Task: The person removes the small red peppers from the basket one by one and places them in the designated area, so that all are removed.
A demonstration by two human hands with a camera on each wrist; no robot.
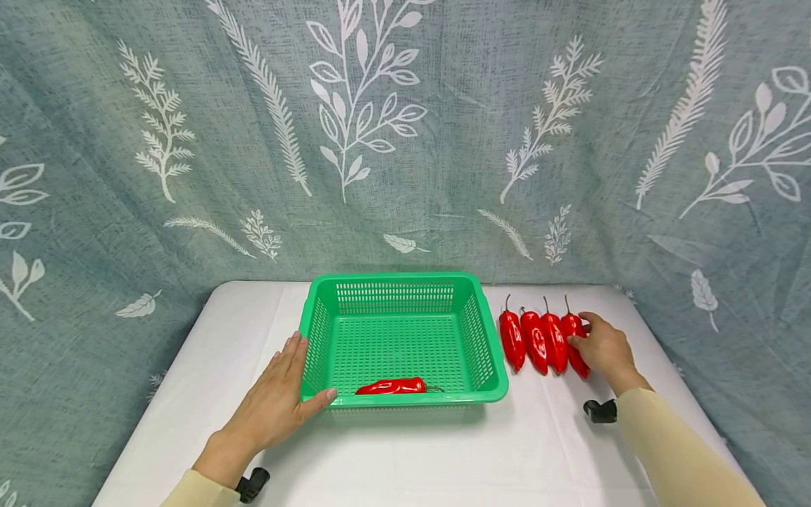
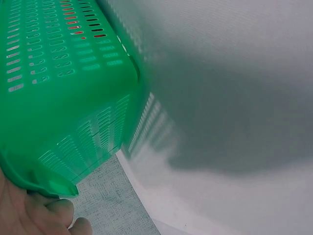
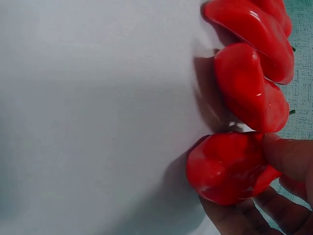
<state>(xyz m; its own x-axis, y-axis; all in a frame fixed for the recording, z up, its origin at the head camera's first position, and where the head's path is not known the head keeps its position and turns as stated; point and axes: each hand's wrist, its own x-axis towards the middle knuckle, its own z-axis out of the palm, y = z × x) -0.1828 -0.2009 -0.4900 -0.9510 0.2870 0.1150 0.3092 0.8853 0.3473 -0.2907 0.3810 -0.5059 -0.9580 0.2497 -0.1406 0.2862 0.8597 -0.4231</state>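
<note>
Four-sided and green, a plastic basket (image 1: 393, 403) stands on the white table, with one red pepper (image 1: 395, 385) lying inside along its front wall. My left hand (image 1: 272, 394) rests at the basket's front left corner, thumb over the front rim and fingers straight along the left side. To the right of the basket, several red peppers (image 1: 534, 338) lie in a row, stems toward the back. My right hand (image 1: 605, 348) pinches the rightmost red pepper (image 3: 227, 169) between thumb and fingers, the thumb on its upper side in the right wrist view.
A white cloth (image 1: 405, 465) covers the table. Behind it and along both sides hangs a grey-green curtain (image 1: 456, 141) with white leaf prints. Dark wrist-camera mounts (image 1: 598, 411) sit below both wrists.
</note>
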